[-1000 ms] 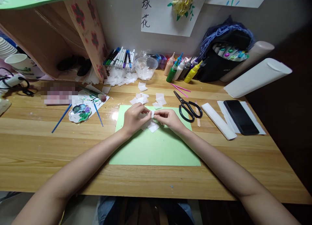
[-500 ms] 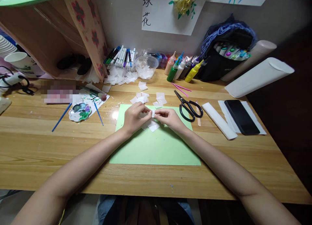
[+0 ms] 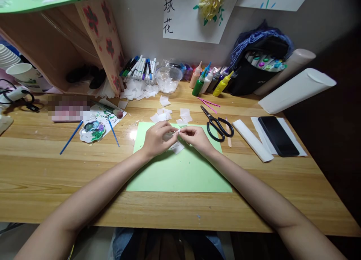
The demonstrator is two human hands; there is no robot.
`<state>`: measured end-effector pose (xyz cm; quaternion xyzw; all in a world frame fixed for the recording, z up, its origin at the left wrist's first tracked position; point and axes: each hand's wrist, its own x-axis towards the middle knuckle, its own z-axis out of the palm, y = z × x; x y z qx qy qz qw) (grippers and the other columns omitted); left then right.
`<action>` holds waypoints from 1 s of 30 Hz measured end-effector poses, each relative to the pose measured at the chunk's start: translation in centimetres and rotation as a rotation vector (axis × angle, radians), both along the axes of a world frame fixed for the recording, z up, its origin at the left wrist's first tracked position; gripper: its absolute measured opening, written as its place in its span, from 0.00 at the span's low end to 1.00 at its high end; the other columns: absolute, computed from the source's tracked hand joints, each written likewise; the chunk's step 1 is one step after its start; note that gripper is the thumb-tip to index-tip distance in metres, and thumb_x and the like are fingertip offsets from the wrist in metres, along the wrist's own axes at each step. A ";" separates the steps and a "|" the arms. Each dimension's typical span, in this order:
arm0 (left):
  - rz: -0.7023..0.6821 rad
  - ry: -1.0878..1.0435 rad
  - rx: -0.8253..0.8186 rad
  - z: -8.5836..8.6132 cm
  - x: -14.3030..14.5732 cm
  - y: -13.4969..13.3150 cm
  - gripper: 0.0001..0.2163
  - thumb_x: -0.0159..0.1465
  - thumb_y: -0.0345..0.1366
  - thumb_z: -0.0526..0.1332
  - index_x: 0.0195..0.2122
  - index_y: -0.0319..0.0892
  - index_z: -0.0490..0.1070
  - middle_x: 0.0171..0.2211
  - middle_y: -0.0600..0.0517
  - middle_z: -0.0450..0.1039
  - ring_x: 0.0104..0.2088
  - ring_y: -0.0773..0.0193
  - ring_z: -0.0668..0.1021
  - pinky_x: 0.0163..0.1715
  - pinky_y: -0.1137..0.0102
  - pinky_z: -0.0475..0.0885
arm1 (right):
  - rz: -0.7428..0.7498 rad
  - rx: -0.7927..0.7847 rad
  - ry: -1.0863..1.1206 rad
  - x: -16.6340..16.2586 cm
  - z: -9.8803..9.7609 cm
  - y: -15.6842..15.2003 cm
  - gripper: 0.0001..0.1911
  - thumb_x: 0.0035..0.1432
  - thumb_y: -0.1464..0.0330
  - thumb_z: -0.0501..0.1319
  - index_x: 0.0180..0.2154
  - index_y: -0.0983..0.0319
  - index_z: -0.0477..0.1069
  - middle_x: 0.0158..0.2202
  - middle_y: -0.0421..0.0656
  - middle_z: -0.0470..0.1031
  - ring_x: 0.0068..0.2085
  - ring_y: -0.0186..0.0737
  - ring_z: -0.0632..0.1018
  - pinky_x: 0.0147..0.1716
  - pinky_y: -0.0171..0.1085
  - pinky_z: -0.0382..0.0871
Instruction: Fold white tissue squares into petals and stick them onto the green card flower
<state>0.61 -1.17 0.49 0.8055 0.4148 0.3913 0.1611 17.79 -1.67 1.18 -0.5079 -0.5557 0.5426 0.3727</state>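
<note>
Over the upper part of a light green sheet of paper [image 3: 180, 173], my left hand [image 3: 159, 138] and my right hand [image 3: 196, 138] meet fingertip to fingertip. Both pinch one small piece of white paper [image 3: 178, 132], mostly covered by the fingers. Beneath the hands a white paper square [image 3: 177, 148] lies on the green sheet, partly hidden. Just beyond the fingers, several more thin white squares [image 3: 185, 115] are scattered at the sheet's far edge and on the wooden table [image 3: 70, 185].
Black-handled scissors [image 3: 217, 126] lie right of my right hand, near a folded white strip [image 3: 252, 140] and a black phone [image 3: 278, 136]. Paint bottles [image 3: 199, 83], a clear bowl [image 3: 168, 79] and markers [image 3: 141, 67] line the back. Leftward are a paint palette [image 3: 92, 131] and brushes.
The white paper between my fingertips has turned and folded narrower, so less of it shows. Both hands stay in nearly the same place; the view has tilted slightly.
</note>
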 end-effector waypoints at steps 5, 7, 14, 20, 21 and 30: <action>0.008 0.019 -0.002 0.1 0.0 -0.1 0.08 0.59 0.36 0.61 0.37 0.41 0.76 0.33 0.49 0.74 0.34 0.63 0.74 0.35 0.69 0.69 | 0.020 -0.012 0.062 0.3 -0.1 0.1 0.14 0.52 0.60 0.60 0.25 0.65 0.71 0.18 0.36 0.63 0.19 0.28 0.62 0.20 0.32 0.54; 0.010 0.018 -0.001 0.2 0.0 -0.1 0.08 0.59 0.36 0.61 0.38 0.41 0.75 0.33 0.49 0.74 0.35 0.63 0.74 0.35 0.69 0.69 | 0.039 -0.014 0.093 0.4 -0.1 0.2 0.15 0.53 0.59 0.59 0.24 0.64 0.70 0.19 0.37 0.65 0.20 0.28 0.63 0.21 0.33 0.56; 0.029 0.008 -0.003 0.1 0.0 -0.1 0.07 0.61 0.35 0.59 0.37 0.42 0.76 0.32 0.50 0.73 0.34 0.64 0.74 0.35 0.69 0.69 | 0.067 -0.011 0.059 0.5 -0.3 0.3 0.15 0.49 0.59 0.63 0.31 0.65 0.75 0.20 0.36 0.65 0.20 0.28 0.62 0.20 0.32 0.55; 0.030 0.004 0.002 0.0 0.0 -0.1 0.07 0.61 0.35 0.59 0.37 0.42 0.76 0.32 0.50 0.73 0.34 0.64 0.74 0.34 0.69 0.69 | 0.040 -0.039 0.037 0.3 0.1 0.1 0.17 0.45 0.59 0.65 0.32 0.67 0.74 0.21 0.38 0.66 0.21 0.28 0.62 0.19 0.31 0.54; 0.031 0.002 0.002 0.0 0.0 -0.1 0.07 0.61 0.35 0.59 0.37 0.42 0.76 0.32 0.50 0.73 0.34 0.64 0.74 0.34 0.69 0.69 | 0.035 -0.043 0.039 0.2 0.2 0.1 0.18 0.45 0.59 0.65 0.32 0.67 0.74 0.21 0.38 0.66 0.21 0.28 0.62 0.19 0.31 0.54; 0.000 0.005 0.016 0.0 0.0 -0.2 0.08 0.60 0.36 0.60 0.39 0.42 0.76 0.32 0.49 0.74 0.33 0.64 0.74 0.34 0.69 0.70 | 0.018 -0.046 0.037 0.2 0.2 0.1 0.13 0.45 0.63 0.64 0.30 0.67 0.74 0.18 0.35 0.63 0.20 0.27 0.60 0.19 0.31 0.52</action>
